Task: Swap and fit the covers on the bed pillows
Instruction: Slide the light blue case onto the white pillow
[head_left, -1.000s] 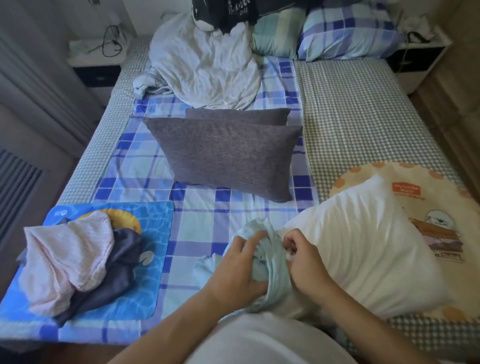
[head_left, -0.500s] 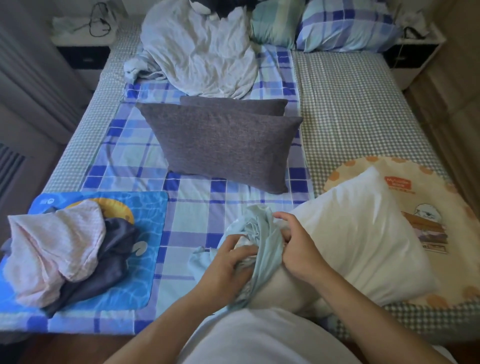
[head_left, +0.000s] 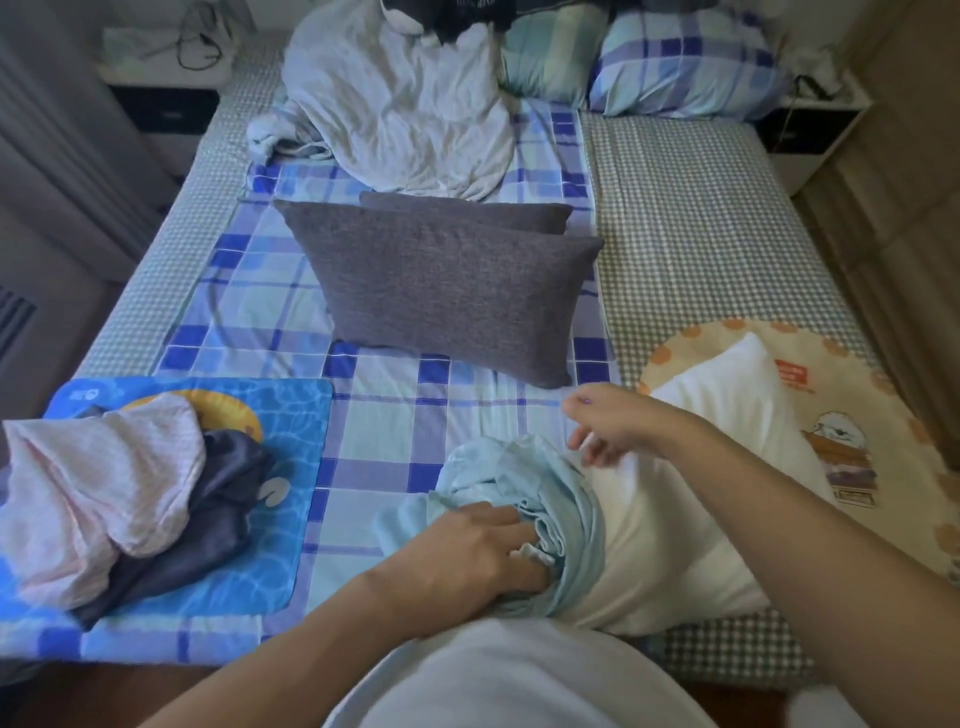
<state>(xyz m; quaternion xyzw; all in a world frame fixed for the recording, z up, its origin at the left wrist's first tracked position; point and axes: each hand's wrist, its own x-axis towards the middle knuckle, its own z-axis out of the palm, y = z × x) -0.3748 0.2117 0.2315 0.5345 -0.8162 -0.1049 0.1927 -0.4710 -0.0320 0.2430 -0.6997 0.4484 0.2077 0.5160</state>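
A bare white pillow (head_left: 727, 467) lies at the bed's near right, its near end inside a bunched light-blue cover (head_left: 540, 499). My left hand (head_left: 467, 551) grips the gathered blue fabric at the pillow's near corner. My right hand (head_left: 618, 421) hovers over the pillow's left edge with loose fingers, holding nothing. Two grey covered pillows (head_left: 447, 286) lie stacked in the middle of the bed. A pink cover (head_left: 93, 493) and a dark navy cover (head_left: 208, 519) are heaped at the near left.
The covers sit on a blue pool-print mat (head_left: 291, 415). A round cartoon cushion (head_left: 852, 415) lies under the white pillow. A crumpled white blanket (head_left: 395, 104) and plaid pillows (head_left: 685, 62) fill the head of the bed. Nightstands (head_left: 815, 130) flank it.
My right hand let go of the blue cover and lifted up and to the right. My left hand slid lower, still gripping the cover, which now sits further onto the pillow.
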